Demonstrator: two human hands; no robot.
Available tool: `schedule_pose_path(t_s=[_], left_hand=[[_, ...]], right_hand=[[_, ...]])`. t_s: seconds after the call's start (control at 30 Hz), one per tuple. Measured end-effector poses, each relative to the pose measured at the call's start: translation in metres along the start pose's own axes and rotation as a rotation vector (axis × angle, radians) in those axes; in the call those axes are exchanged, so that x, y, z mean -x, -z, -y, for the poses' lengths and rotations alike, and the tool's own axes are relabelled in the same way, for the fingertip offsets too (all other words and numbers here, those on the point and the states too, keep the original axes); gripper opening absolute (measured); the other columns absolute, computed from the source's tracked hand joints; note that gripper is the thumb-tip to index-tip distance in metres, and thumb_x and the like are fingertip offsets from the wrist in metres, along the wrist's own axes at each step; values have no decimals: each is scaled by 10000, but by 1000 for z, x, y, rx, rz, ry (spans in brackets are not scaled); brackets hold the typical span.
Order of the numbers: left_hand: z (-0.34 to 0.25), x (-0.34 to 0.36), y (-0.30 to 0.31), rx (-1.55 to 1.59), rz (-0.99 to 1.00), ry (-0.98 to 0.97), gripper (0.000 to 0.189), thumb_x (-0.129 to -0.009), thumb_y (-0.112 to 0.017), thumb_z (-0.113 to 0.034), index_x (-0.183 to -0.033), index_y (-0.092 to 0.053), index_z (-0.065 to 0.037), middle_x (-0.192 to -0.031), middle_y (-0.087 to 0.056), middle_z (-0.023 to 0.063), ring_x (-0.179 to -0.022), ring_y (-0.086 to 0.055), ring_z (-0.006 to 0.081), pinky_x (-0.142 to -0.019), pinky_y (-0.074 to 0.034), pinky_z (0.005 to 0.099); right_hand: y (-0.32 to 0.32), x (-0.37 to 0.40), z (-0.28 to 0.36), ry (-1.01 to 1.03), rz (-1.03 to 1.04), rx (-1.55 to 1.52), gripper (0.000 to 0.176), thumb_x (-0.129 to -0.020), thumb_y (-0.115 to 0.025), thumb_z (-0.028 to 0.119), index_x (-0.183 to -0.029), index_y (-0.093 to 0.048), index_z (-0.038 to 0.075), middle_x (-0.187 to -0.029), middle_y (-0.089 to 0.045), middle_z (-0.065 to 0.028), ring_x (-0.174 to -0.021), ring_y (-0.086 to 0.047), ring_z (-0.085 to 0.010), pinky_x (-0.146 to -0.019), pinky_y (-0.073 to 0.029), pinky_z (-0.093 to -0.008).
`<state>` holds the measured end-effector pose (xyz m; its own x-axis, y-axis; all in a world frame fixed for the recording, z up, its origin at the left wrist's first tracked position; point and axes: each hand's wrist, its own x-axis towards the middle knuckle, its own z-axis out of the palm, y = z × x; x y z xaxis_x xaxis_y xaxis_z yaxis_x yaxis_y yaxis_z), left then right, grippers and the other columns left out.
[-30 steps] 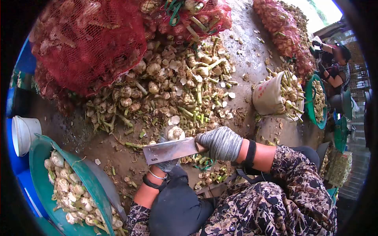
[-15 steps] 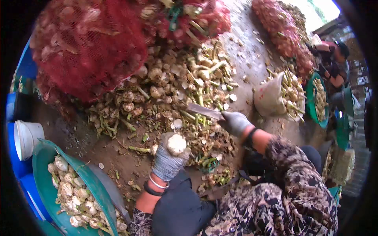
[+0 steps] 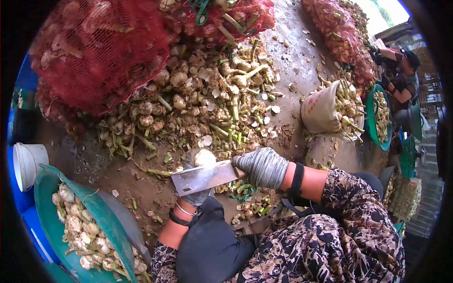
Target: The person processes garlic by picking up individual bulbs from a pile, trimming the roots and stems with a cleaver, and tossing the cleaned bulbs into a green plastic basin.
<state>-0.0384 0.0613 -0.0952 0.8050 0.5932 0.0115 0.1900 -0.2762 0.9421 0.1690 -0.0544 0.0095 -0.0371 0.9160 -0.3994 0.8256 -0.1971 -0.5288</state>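
In a grey knit glove, my right hand [image 3: 264, 167] is wrapped round the handle of a broad-bladed knife [image 3: 205, 178]. Its blade points left and lies across the front of my left hand [image 3: 196, 195], right at the lower side of a pale garlic bulb [image 3: 205, 159]. My left hand, gloved too, grips that bulb, and the blade hides most of its fingers. Beyond both hands spreads a heap of garlic bulbs, cut stalks and loose skins [image 3: 188, 101] on the ground.
A green basin [image 3: 89, 198] of trimmed garlic stands at lower left, near a white bucket [image 3: 32, 160]. Red mesh sacks [image 3: 104, 52] rise at the back left. To the right are a tub of stalks [image 3: 321, 108], another green basin [image 3: 370, 115] and a seated person [image 3: 403, 80].
My right hand has brought the knife down and left, from over the heap to the garlic bulb. The left hand still holds the bulb, turned slightly.
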Motion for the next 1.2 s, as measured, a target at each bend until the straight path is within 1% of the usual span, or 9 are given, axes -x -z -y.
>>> schedule_pose_path(t_s=[0.27, 0.33, 0.43, 0.57, 0.73, 0.93, 1.0, 1.13, 1.2], left_hand=[[-16, -10, -5, 337, -77, 82, 570, -803, -703, -90, -1307, -438, -54, -1161, -546, 88, -1047, -558, 215, -926, -463, 336], [-20, -14, -5, -42, -6, -108, 622, -778, -731, -77, -1315, -417, -76, -1123, -542, 79, -979, -570, 200, -876, -489, 338], [-44, -14, -3, 57, -26, 52, 665, -740, -784, -70, -1287, -405, -95, -1062, -541, 74, -896, -577, 177, -805, -524, 336], [-55, -24, -5, 344, -44, 312, 642, -713, -829, -122, -1224, -441, -81, -1070, -538, 80, -915, -570, 185, -807, -523, 336], [-50, -42, -9, -135, -63, -206, 862, -661, -866, -414, -1318, -453, -40, -1287, -495, 165, -1240, -461, 297, -1038, -384, 439], [37, -21, -18, 896, 173, 337, 574, -954, -555, -290, -1433, -361, -40, -1358, -465, 146, -1295, -421, 197, -1090, -355, 351], [19, -24, -12, -534, 125, -375, 405, -1032, -438, -228, -1401, -414, -61, -1348, -484, 96, -1241, -461, 149, -1063, -391, 316], [130, -1, -20, 874, 193, 397, 507, -958, -590, -302, -1383, -432, -76, -1343, -524, 105, -1142, -539, 210, -1039, -423, 349], [58, -14, -13, 420, 224, 232, 494, -951, -595, -287, -1368, -442, -72, -1327, -531, 103, -1133, -540, 211, -1016, -436, 359]], right_hand=[[-8, -2, -13, -4, -25, 27, 220, -738, -664, 137, -944, -589, 111, -754, -623, -141, -746, -652, -356, -622, -508, -440], [-22, -4, -40, 9, -135, 4, 79, -798, -614, 153, -864, -585, 121, -725, -624, -143, -709, -652, -349, -612, -499, -434], [-40, -4, -106, -324, -189, 127, 100, -845, -604, 192, -899, -596, 109, -758, -654, -146, -699, -649, -360, -630, -510, -434], [-48, -6, -61, -336, -273, -996, 432, -896, -663, 457, -1035, -627, 49, -844, -678, -80, -765, -637, -190, -696, -514, -356], [-18, -26, -3, -265, -57, -1357, 480, -882, -695, 436, -1131, -631, 31, -978, -677, -22, -899, -602, -122, -820, -490, -288], [-42, -32, -18, -36, -350, -878, 559, -806, -785, 351, -1225, -564, 56, -1008, -673, -86, -912, -628, -189, -838, -509, -336], [-25, -24, -13, -35, -289, -713, 528, -797, -783, 354, -1194, -572, 78, -994, -666, -113, -871, -632, -206, -799, -510, -350], [4, -8, -19, 93, -267, -256, 413, -818, -739, 337, -1125, -597, 100, -931, -657, -152, -852, -658, -319, -756, -522, -389], [17, 0, -16, 29, -129, -110, 334, -820, -725, 320, -1067, -614, 124, -878, -653, -163, -816, -650, -359, -728, -522, -424]])
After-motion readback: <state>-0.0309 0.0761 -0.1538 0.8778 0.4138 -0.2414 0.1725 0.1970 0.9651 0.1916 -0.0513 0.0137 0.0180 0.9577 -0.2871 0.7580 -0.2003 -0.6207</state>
